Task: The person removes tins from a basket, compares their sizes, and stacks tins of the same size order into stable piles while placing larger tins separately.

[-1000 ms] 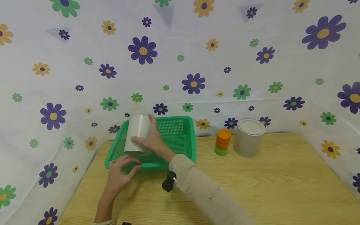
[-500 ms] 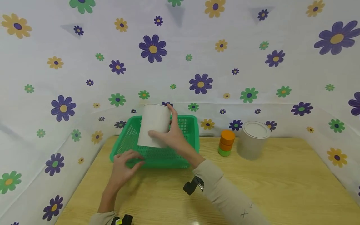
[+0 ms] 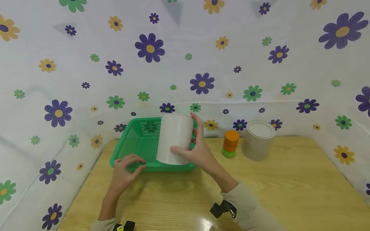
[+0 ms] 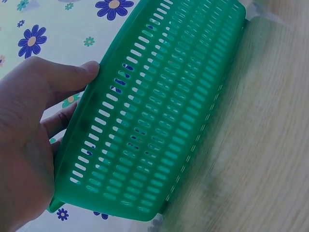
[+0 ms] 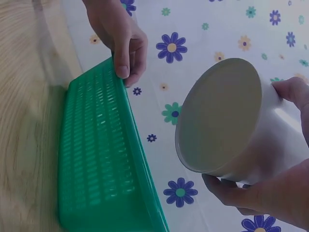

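My right hand (image 3: 203, 155) grips a white cylindrical can (image 3: 174, 138) by its right side, thumb across the front and index finger near the upper edge. The can is slightly tilted, held in front of and above the right part of a green plastic basket (image 3: 120, 147). In the right wrist view one round end of the can (image 5: 222, 116) faces the camera; whether it is hollow or a recessed base I cannot tell. My left hand (image 3: 124, 173) pinches the basket's near left rim; in the left wrist view the thumb presses the outer side of the rim (image 4: 91, 87), with fingers behind it.
On the wooden table (image 3: 274, 192), right of the basket, stands an orange and green stack of round pieces (image 3: 230, 142). A second white can with a lid (image 3: 257, 141) is beside it. A flower-patterned sheet (image 3: 173, 64) closes off the back and sides.
The white can has moved right with my right hand, from over the basket's left part to its right part, becoming more upright. My left hand stays at the basket rim.
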A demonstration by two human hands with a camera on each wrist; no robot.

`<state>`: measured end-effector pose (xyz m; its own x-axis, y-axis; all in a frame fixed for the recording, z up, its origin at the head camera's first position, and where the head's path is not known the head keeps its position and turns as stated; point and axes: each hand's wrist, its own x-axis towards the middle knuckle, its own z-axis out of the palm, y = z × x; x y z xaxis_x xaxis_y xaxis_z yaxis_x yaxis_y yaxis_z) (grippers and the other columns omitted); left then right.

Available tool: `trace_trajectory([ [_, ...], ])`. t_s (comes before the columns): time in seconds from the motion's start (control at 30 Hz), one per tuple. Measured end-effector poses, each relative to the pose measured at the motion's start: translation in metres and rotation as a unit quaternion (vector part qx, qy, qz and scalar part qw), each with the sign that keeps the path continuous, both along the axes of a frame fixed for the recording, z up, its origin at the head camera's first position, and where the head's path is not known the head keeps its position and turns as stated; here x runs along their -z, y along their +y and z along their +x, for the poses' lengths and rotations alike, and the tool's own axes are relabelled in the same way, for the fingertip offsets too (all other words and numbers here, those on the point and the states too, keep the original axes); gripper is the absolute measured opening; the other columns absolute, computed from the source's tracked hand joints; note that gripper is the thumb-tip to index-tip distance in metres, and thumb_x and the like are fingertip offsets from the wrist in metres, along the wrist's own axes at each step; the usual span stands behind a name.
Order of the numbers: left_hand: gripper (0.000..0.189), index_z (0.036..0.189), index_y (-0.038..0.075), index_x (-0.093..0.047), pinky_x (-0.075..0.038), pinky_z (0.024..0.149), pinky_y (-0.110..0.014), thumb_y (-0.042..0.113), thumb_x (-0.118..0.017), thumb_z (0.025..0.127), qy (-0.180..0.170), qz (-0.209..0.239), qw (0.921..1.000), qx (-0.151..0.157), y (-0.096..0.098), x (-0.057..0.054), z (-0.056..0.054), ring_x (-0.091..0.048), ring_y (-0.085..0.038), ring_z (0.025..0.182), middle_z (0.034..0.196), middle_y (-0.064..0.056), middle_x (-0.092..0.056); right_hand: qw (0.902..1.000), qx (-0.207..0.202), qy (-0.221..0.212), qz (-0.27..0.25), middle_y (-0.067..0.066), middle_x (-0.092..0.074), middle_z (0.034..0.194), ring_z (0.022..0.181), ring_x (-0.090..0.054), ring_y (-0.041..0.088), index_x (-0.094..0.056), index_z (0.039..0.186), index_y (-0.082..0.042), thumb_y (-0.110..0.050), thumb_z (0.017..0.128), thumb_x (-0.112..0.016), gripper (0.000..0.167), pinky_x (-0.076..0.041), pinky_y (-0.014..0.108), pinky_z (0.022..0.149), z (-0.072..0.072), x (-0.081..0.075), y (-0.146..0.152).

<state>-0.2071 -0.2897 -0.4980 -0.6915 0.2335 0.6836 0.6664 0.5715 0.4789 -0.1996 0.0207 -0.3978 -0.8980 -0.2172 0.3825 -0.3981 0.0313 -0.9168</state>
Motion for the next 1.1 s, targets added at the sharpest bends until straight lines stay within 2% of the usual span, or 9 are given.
trace_trajectory([
  [0.13, 0.027, 0.095, 0.025, -0.076, -0.022, 0.086, -0.047, 0.005, -0.086, 0.081, -0.007, -0.003, 1.0, 0.001, 0.001, 0.002, 0.0, -0.063, -0.014, 0.095, 0.097, 0.009, -0.071, 0.9999, 0.011, 0.003, -0.012, 0.012, -0.035, 0.154, 0.129, -0.05, 0.038, -0.006, 0.158, -0.049, -0.018, 0.082, -0.086, 0.115, -0.05, 0.062, 0.094, 0.012, 0.004, 0.019],
  [0.3, 0.028, 0.095, 0.024, -0.076, -0.021, 0.085, -0.048, 0.003, -0.086, 0.079, -0.003, 0.003, 1.0, 0.004, 0.004, 0.002, -0.001, -0.063, -0.015, 0.094, 0.096, 0.009, -0.071, 0.9996, 0.015, 0.005, -0.025, 0.01, -0.034, 0.155, 0.13, -0.051, 0.039, -0.006, 0.158, -0.049, -0.013, 0.082, -0.087, 0.116, -0.047, 0.065, 0.095, 0.025, 0.011, 0.038],
  [0.47, 0.029, 0.095, 0.025, -0.076, -0.022, 0.085, -0.049, 0.003, -0.086, 0.079, -0.001, 0.008, 0.9999, 0.007, 0.006, 0.001, -0.001, -0.064, -0.017, 0.092, 0.095, 0.009, -0.072, 0.9987, 0.034, 0.029, -0.023, 0.008, -0.036, 0.155, 0.129, -0.052, 0.039, -0.006, 0.161, -0.039, -0.008, 0.081, -0.086, 0.117, -0.049, 0.065, 0.092, 0.036, 0.02, 0.056],
  [0.67, 0.029, 0.096, 0.026, -0.076, -0.021, 0.084, -0.048, 0.003, -0.085, 0.08, -0.008, 0.009, 0.9999, 0.012, 0.01, 0.002, -0.003, -0.063, -0.017, 0.093, 0.096, 0.009, -0.071, 0.9954, 0.066, 0.069, 0.012, 0.013, -0.041, 0.152, 0.127, -0.053, 0.038, -0.004, 0.162, -0.031, 0.001, 0.079, -0.085, 0.12, -0.055, 0.056, 0.085, 0.042, 0.035, 0.084],
  [0.73, 0.029, 0.097, 0.027, -0.075, -0.02, 0.085, -0.048, 0.004, -0.085, 0.081, -0.01, 0.007, 0.9998, 0.014, 0.01, 0.001, -0.003, -0.063, -0.016, 0.094, 0.097, 0.008, -0.071, 0.9938, 0.077, 0.077, 0.025, 0.014, -0.041, 0.151, 0.128, -0.052, 0.038, -0.003, 0.162, -0.031, 0.002, 0.078, -0.086, 0.122, -0.054, 0.056, 0.086, 0.043, 0.038, 0.092],
  [0.93, 0.023, 0.094, 0.019, -0.077, -0.02, 0.088, -0.05, 0.003, -0.085, 0.08, -0.018, 0.005, 0.9998, 0.003, 0.0, -0.004, 0.002, -0.062, -0.011, 0.096, 0.096, 0.009, -0.071, 0.9906, 0.104, 0.072, 0.052, 0.013, -0.036, 0.156, 0.132, -0.048, 0.042, -0.005, 0.163, -0.03, -0.001, 0.076, -0.088, 0.124, -0.049, 0.067, 0.089, 0.049, 0.048, 0.11],
  [1.1, 0.02, 0.094, 0.014, -0.077, -0.021, 0.088, -0.05, 0.002, -0.085, 0.08, -0.021, 0.006, 0.9998, 0.001, -0.001, -0.001, 0.002, -0.061, -0.009, 0.096, 0.096, 0.009, -0.071, 0.9853, 0.134, 0.064, 0.084, 0.011, -0.034, 0.157, 0.13, -0.048, 0.039, -0.007, 0.163, -0.03, 0.0, 0.074, -0.09, 0.125, -0.052, 0.062, 0.085, 0.061, 0.056, 0.132],
])
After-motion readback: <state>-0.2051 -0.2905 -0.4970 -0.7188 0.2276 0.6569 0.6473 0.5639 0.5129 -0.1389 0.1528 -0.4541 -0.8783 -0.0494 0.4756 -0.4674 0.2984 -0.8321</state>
